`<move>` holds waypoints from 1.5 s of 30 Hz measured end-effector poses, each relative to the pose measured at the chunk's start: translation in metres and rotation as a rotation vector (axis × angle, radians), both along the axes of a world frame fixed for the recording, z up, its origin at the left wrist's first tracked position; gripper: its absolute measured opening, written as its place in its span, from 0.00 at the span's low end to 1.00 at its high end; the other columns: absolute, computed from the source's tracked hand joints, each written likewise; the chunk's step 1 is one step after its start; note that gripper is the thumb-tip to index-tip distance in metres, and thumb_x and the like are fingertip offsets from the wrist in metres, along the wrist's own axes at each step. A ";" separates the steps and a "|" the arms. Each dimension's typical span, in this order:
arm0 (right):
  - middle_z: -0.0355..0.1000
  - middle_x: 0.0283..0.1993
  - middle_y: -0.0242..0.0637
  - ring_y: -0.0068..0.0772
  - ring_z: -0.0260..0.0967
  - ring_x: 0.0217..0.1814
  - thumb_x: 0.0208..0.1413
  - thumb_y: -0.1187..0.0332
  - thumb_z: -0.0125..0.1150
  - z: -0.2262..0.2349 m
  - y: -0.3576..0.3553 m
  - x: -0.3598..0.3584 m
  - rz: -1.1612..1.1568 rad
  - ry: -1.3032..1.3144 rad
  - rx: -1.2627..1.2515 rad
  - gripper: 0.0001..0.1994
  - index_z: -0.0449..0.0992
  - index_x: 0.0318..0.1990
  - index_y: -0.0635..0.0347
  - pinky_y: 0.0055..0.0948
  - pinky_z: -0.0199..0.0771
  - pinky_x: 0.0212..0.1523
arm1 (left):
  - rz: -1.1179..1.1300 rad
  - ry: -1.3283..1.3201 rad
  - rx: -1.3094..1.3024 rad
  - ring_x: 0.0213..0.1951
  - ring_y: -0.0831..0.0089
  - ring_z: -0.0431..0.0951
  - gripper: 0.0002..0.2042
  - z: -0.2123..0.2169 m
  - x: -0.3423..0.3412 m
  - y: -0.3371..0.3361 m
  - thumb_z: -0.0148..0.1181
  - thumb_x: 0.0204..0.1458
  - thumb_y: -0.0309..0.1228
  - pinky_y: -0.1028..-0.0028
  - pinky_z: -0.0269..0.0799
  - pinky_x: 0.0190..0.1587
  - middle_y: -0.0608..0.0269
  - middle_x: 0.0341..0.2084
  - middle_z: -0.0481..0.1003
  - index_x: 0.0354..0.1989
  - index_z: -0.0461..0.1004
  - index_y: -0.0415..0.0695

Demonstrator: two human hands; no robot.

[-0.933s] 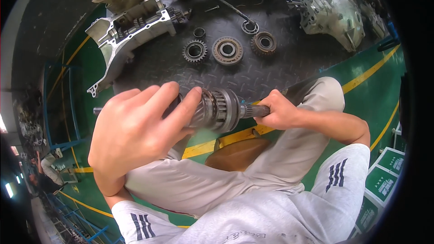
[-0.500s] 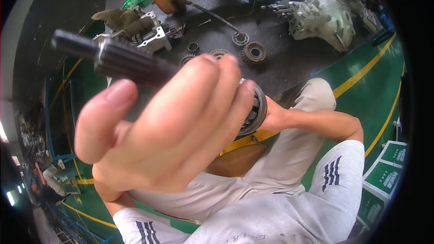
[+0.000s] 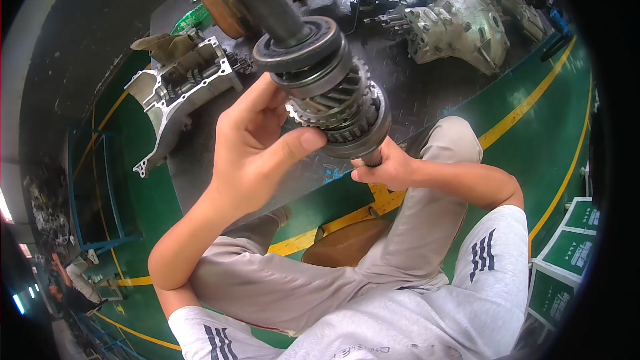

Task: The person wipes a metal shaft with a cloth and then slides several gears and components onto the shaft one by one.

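Note:
A dark steel gear shaft (image 3: 337,97) stands tilted in front of me, its long bare end running out at the top of the picture. It bears a bearing ring, helical and toothed gears and a wider ring lower down. My left hand (image 3: 250,137) is closed around its middle from the left, thumb on the lower gears; the other fingers are partly hidden behind it. At the bottom, the splined lower end is gripped by my right hand (image 3: 390,168), near my right knee.
An opened gearbox housing (image 3: 183,97) with a shaft inside lies at the left of the dark workbench (image 3: 413,93). A large silver housing (image 3: 460,33) sits at the back right, a rusty drum (image 3: 217,3) at the back. Green boxes (image 3: 563,253) stand right; a person (image 3: 80,280) is far left.
The shaft has swung from pointing left to pointing up and away. My left hand has drawn back from close to the camera and turned, now gripping the gears. The view has shifted slightly.

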State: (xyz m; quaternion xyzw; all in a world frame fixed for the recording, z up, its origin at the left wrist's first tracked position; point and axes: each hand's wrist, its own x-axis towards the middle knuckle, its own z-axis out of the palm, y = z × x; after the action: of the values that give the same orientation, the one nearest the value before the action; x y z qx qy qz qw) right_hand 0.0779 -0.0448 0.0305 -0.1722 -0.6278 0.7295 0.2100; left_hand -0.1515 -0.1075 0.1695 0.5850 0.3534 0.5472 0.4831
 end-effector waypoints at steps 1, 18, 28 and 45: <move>0.52 0.18 0.23 0.17 0.47 0.21 0.53 0.78 0.60 -0.001 0.000 0.000 -0.003 -0.001 0.001 0.20 0.54 0.18 0.57 0.30 0.48 0.24 | -0.002 -0.031 -0.052 0.64 0.66 0.70 0.33 -0.001 0.000 0.002 0.73 0.54 0.25 0.63 0.61 0.70 0.52 0.62 0.72 0.66 0.64 0.29; 0.55 0.16 0.27 0.19 0.50 0.20 0.54 0.75 0.64 -0.015 0.001 -0.004 -0.097 0.022 0.254 0.16 0.63 0.19 0.63 0.30 0.53 0.22 | -0.003 -0.149 0.094 0.61 0.63 0.74 0.46 0.013 0.010 0.007 0.81 0.46 0.29 0.64 0.62 0.69 0.50 0.58 0.75 0.71 0.58 0.31; 0.58 0.19 0.24 0.19 0.53 0.23 0.55 0.77 0.63 0.012 -0.007 -0.005 0.041 -0.046 -0.004 0.16 0.63 0.19 0.60 0.29 0.56 0.27 | 0.169 0.088 0.559 0.50 0.53 0.81 0.53 0.012 0.021 0.030 0.75 0.53 0.38 0.55 0.77 0.57 0.43 0.49 0.74 0.76 0.38 0.40; 0.51 0.16 0.24 0.17 0.46 0.21 0.52 0.81 0.62 -0.001 -0.002 0.000 -0.019 0.025 0.192 0.16 0.61 0.19 0.63 0.28 0.50 0.23 | 0.474 0.115 0.038 0.43 0.66 0.78 0.20 -0.067 -0.088 -0.012 0.58 0.65 0.26 0.74 0.74 0.33 0.54 0.53 0.69 0.60 0.57 0.43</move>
State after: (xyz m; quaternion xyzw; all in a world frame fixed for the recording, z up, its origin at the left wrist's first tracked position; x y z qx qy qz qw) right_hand 0.0775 -0.0469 0.0294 -0.1479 -0.6903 0.6662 0.2402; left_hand -0.2393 -0.1199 0.1029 0.5252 0.4973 0.6175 0.3091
